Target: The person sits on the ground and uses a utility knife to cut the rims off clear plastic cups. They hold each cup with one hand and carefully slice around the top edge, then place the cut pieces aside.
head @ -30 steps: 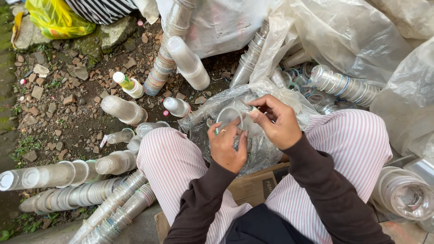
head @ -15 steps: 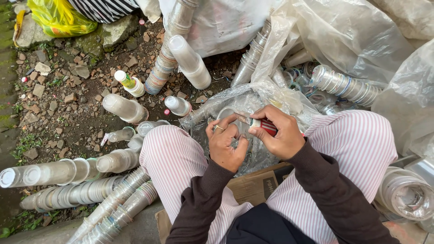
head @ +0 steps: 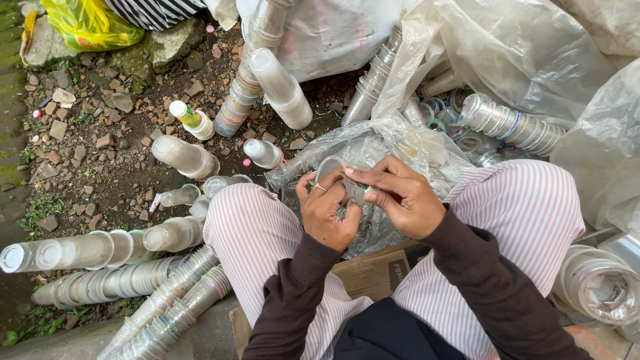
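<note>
Clear plastic cup [head: 333, 175] sits between both hands above the person's lap, over a crumpled clear bag [head: 380, 143] that lies between the knees of the pink-striped trousers [head: 533, 207]. Starting at the left edge of the ground [head: 87, 167], long stacks of nested clear cups [head: 87, 250] lie on their sides on dirt and small stones, with more stacks [head: 173, 310] slanting toward the bottom edge. Near them stand a small bottle with a yellow-green label [head: 192, 120] and a short stack of cloudy cups [head: 185, 157]. Further right, a taller stack [head: 280, 88] leans out from the sacks at the top. The left hand [head: 328, 212], a ring on one finger, has its grip curled around the cup's near side, fingers closed on the rim. The right hand [head: 400, 199] meets it from the other side, its grip pinched shut on the cup's edge with thumb and forefinger; something red shows just under its fingers, too hidden to tell. A flattened cardboard sheet [head: 373, 273] lies under the legs. Right of the knee, ringed cup stacks [head: 510, 123] rest among large clear sacks [head: 520, 47], and another cup stack [head: 597, 283] lies at the right edge.
</note>
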